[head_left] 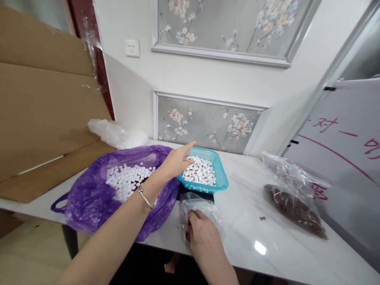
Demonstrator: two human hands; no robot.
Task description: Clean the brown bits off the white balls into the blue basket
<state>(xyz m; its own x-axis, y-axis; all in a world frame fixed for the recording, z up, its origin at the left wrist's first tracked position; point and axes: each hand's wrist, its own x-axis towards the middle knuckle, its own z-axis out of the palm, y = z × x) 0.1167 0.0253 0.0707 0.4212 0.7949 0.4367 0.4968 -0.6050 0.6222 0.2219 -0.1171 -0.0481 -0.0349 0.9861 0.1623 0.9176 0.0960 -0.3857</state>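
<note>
- Along the near edge of the table (252,225), about midway, we find the right hand (203,235) closed on a small clear bag (208,208). Its fingers are curled and pressed into the film, and the bag lies just in front of the basket.
- We record the left hand (173,163) reaching across the purple bag (86,202) to the left rim of the blue basket (204,189). The basket stands mid-table on a dark flat object (185,194) that we cannot identify.
- Left-hand fingers: the index finger is stretched out over the rim and the others are bent down toward the beads. We cannot tell whether they pinch one.
- White beads (200,172) cover the basket floor. A larger heap of beads (126,180) lies in the purple bag, toward the left edge.
- Our judgement: the step in hand is picking at the beads in the basket, with the small clear bag gripped close by. Moving beads into that bag would call for its mouth to be held open, clear of the gripping fingers. It would also call for a short carry over the basket's near rim without tipping it.
- Toward the right edge lies a bag of brown pieces (293,206), with one loose brown crumb (263,218) beside it.
- At the far left corner sits a crumpled white bag (118,134). Cardboard (44,118) leans behind it, and a whiteboard (341,158) with red writing stands at the right.
- Obstructions: the bulk of the purple bag lies under the left forearm and against the basket. We see nothing between the basket and the small clear bag.
</note>
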